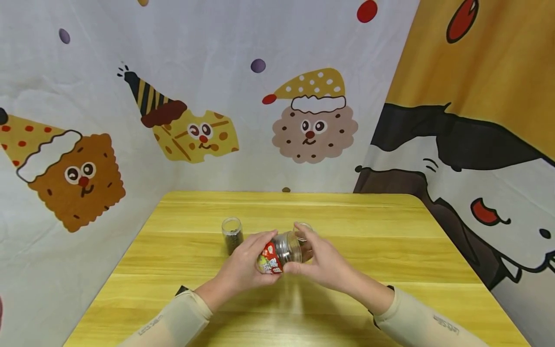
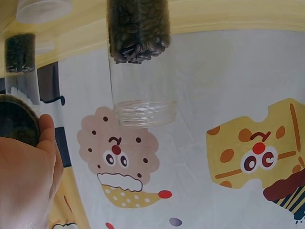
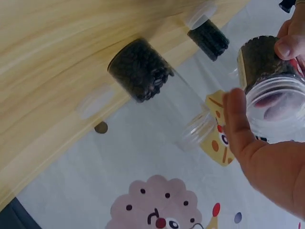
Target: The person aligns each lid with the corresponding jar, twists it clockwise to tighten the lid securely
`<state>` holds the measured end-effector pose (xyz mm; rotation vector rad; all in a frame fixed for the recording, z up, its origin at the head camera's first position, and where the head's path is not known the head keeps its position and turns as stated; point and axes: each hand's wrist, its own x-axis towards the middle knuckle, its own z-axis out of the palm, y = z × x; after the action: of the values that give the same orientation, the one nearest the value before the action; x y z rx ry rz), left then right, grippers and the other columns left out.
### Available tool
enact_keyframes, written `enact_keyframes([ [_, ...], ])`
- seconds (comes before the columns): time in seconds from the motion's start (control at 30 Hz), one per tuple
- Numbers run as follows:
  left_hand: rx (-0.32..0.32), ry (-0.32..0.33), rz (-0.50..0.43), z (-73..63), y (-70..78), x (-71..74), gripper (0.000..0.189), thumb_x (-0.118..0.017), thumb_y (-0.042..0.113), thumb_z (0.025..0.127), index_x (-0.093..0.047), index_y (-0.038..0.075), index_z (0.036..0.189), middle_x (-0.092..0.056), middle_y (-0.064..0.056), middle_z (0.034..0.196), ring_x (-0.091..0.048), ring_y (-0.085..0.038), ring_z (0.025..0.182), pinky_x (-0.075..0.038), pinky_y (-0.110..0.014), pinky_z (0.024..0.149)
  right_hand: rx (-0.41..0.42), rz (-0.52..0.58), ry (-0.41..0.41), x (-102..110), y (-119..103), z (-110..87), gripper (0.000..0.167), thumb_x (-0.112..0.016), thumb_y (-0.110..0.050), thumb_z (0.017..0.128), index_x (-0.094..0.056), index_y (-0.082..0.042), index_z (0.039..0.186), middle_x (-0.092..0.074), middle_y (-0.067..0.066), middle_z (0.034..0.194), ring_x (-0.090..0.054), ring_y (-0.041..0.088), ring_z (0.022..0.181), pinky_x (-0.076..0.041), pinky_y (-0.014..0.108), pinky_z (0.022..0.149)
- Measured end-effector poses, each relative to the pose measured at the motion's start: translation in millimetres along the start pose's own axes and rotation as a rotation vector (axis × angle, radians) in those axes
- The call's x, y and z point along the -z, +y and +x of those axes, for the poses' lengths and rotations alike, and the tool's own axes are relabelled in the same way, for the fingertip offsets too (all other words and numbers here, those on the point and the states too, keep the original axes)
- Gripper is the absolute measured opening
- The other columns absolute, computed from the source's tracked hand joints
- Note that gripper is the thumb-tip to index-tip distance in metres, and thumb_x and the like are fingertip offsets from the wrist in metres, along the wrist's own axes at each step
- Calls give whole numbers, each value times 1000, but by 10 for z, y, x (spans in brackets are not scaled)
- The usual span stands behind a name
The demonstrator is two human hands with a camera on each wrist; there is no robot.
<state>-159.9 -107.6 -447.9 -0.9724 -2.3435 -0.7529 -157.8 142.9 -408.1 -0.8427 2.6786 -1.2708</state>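
Note:
Tilted with its mouth to the right, a clear plastic jar (image 1: 288, 246) with a red label is between both hands. My left hand (image 1: 247, 260) grips its labelled body. My right hand (image 1: 323, 262) is around the mouth end, thumb on the near side and fingers on the far side. Dark contents show inside the held jar (image 3: 262, 62) in the right wrist view. Left of the hands stands an upright clear jar (image 1: 232, 236), part-filled with dark seed-like pieces. A second upright jar (image 3: 140, 69) with similar contents is mostly hidden behind my right hand in the head view.
Both upright jars stand on a wooden table (image 1: 368, 231). Translucent round lids, one beside a jar (image 3: 95, 100) and another lid (image 3: 200, 15), lie on the tabletop. A printed cartoon cloth (image 1: 247, 29) hangs behind the table's back edge and along the sides.

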Motion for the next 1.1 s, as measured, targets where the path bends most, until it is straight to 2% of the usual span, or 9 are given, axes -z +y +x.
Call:
enact_keyframes([
  [0.1,23,-13,-25,-4,-17,3,101,-105,28,62,-57,4,148,-68,-14,138,-71,-27,123,-65,-36,99,147,-82,18,31,8,-18,105,-92,-42,82,-36,-15,166,-53,16,159,-72,26,118,-66,42,94],
  [0.2,32,-28,-77,-11,-35,9,100,-104,25,63,-57,4,149,-68,-13,140,-71,-27,123,-66,-35,98,301,-179,26,55,31,-12,99,-94,-38,80,-45,-21,163,-50,16,163,-61,38,139,-59,58,107],
  [0.27,33,-44,-114,-15,-39,16,98,-103,23,64,-57,3,149,-67,-14,141,-71,-28,122,-66,-34,97,360,-231,28,65,48,-8,94,-93,-38,80,-49,-24,161,-48,17,165,-52,44,148,-54,63,112],
  [0.33,30,-60,-138,-23,-43,14,98,-102,23,65,-56,3,149,-67,-15,141,-72,-29,121,-66,-33,96,395,-237,17,70,65,-6,90,-93,-36,81,-52,-24,160,-49,19,164,-52,46,147,-54,65,111],
  [0.53,28,-89,-164,-44,-60,-6,99,-102,26,64,-57,1,149,-68,-16,141,-74,-29,118,-66,-30,95,415,-240,-22,68,94,2,88,-91,-36,84,-51,-23,161,-55,19,159,-57,42,144,-58,60,109],
  [0.83,-26,-60,-175,-43,-53,-14,100,-102,27,63,-58,0,149,-69,-17,140,-75,-29,117,-65,-29,96,414,-215,-59,81,81,12,88,-89,-35,86,-47,-20,163,-55,18,158,-59,39,141,-59,55,109],
  [1.1,-37,-44,-179,-34,-39,-24,100,-102,28,63,-58,-4,148,-70,-19,139,-75,-30,117,-65,-28,96,405,-220,-57,86,41,13,85,-88,-34,89,-48,-20,163,-57,17,156,-60,36,140,-60,52,108],
])
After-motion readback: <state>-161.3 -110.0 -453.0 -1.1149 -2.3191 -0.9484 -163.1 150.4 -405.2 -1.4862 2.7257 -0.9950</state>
